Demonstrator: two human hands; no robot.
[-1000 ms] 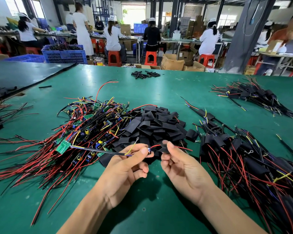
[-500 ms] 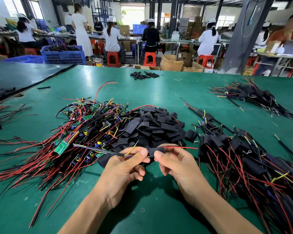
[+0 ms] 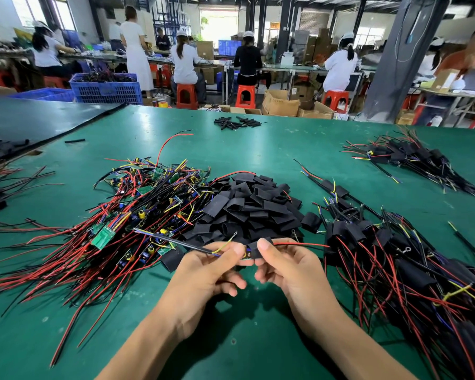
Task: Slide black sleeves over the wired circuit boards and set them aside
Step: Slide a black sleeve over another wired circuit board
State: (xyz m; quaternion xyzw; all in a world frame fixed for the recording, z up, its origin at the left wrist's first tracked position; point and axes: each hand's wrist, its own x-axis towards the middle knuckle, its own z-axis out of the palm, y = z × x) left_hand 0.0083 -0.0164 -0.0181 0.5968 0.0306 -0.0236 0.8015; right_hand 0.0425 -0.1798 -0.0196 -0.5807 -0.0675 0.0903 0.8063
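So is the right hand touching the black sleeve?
Touching. The head view shows the right hand pinching the black sleeve, its thumb pressed on top with no gap.

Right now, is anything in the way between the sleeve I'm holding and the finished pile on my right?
Nothing visible. The black sleeve, pinched by the right hand, has only bare green table between it and the sleeved pile. Its red wire reaches toward that pile. The loose sleeve heap lies behind, off the path.
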